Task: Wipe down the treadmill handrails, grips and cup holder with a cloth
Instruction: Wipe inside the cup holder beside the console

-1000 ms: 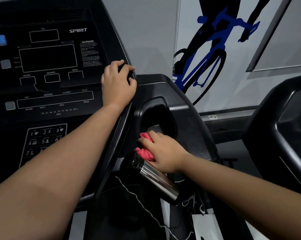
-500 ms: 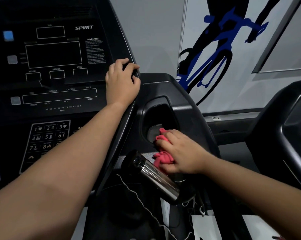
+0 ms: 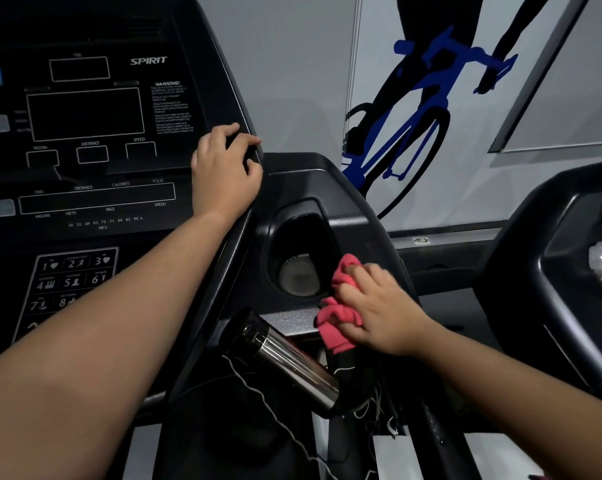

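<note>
My right hand (image 3: 379, 306) grips a bunched red cloth (image 3: 337, 317) and holds it against the near right rim of the treadmill's black cup holder (image 3: 301, 251). The holder's round grey bottom is uncovered and nothing stands in it. My left hand (image 3: 223, 174) grips the right edge of the black console (image 3: 85, 140), fingers curled over the edge. The cloth's far side is hidden under my fingers.
A steel flask (image 3: 285, 362) lies tilted just below the cup holder, close to the cloth. A thin white cable (image 3: 265, 403) trails beneath it. A second treadmill's console (image 3: 552, 271) stands at the right. A cyclist poster (image 3: 424, 109) covers the wall behind.
My right hand has moved the cloth from the cup holder's near left rim across to its right rim. My left hand has stayed on the console edge.
</note>
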